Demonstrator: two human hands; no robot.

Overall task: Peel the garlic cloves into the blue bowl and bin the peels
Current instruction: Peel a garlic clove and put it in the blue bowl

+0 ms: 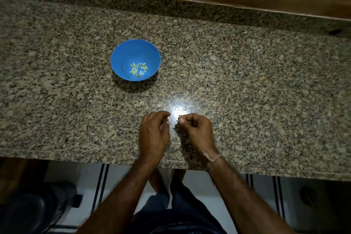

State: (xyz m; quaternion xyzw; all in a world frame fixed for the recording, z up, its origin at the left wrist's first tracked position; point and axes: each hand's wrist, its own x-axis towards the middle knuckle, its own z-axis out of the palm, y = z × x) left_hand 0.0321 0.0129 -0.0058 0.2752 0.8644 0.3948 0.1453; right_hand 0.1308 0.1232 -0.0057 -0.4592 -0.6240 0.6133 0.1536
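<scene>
One blue bowl [121, 57] holds roughly ten peeled cloves [138, 69], too small to count exactly. There are two hands, the left hand [153, 135] and the right hand [195, 129]. The right fingers [182, 119] pinch a single clove [177, 120]. One peel scrap [178, 138] lies near the front edge of the one desk [247, 81].

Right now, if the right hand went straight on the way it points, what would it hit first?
Probably the left hand: the right hand points at it across a narrow gap; depth is unclear.

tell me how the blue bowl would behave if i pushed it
Probably light: the blue bowl looks like plastic and holds only a few peeled cloves. It would likely slide easily, since the counter shines like polished stone. Its base looks narrower than its rim, so a high push might tip it.
</scene>
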